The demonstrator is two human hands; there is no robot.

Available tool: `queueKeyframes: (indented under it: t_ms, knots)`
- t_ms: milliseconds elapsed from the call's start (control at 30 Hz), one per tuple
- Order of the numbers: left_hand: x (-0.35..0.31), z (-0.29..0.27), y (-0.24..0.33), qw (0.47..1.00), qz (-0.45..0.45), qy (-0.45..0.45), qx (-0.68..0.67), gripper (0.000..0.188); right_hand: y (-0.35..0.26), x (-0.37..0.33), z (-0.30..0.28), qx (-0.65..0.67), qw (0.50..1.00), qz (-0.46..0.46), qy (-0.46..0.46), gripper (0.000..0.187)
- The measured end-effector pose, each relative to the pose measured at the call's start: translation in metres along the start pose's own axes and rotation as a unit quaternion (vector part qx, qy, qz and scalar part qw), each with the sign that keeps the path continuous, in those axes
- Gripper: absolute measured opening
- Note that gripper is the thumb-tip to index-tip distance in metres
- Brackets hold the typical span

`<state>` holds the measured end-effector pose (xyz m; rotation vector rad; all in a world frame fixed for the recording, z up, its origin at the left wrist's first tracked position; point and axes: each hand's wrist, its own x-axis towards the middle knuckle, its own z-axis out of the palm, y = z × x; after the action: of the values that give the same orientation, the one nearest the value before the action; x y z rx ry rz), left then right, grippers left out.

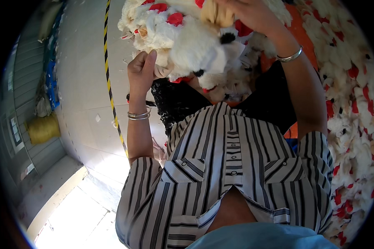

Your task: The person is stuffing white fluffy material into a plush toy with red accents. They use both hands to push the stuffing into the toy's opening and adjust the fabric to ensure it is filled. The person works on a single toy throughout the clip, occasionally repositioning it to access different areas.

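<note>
Clearly soft toy: a white plush toy (195, 45) with red patches and small black spots sits at about 12 o'clock, held up over the lap.
Handling: it looks light, squashy and limp; it will likely sag if held by one end, and the pile should not slip in the fingers.
Where to hold: the firmer seams or a limb, judging by the tan flap pinched at its lower left.
Left hand (142, 68): closed, thumb up, pinching that flap at 11 o'clock; two bangles on the wrist.
Right hand (253, 14): on top of the toy at 1 o'clock, fingers curled into the fabric; a bangle on the wrist.
Pile of toys (353, 95): white and red plush heaped from 1 to 4 o'clock.
Striped shirt (228, 166): at 6 o'clock.
Floor line (109, 79): yellow and black, at 10 o'clock.
</note>
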<state>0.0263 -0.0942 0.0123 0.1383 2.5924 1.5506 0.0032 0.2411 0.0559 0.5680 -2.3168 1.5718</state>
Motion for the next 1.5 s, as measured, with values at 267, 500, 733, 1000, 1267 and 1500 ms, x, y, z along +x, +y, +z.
queueKeyframes:
  t_ms: [267,500,733,1000,1267,1500]
  knots:
    - [0.036,-0.023,-0.084,0.964,-0.114,-0.018,0.241,0.039,-0.005,0.012,-0.002,0.018,0.997,0.043,-0.053,0.036]
    - [0.024,0.060,0.009,0.977,0.207,-0.013,0.056,0.051,-0.020,0.010,0.012,0.158,0.975,0.064,-0.140,0.036]
    - [0.023,0.079,0.029,0.992,-0.026,-0.105,-0.072,0.035,0.002,0.023,-0.005,0.097,0.978,0.161,0.084,0.030]
    - [0.020,0.081,0.020,0.926,-0.179,-0.069,-0.325,0.041,0.020,-0.019,0.062,-0.038,0.989,-0.041,-0.139,0.021]
    - [0.017,0.082,0.016,0.913,-0.182,-0.021,-0.363,0.046,0.013,-0.018,0.075,-0.107,0.987,-0.058,-0.109,0.016]
    - [0.003,0.075,0.017,0.938,-0.169,-0.105,-0.284,0.048,0.024,-0.015,0.073,-0.114,0.989,-0.057,-0.079,0.015]
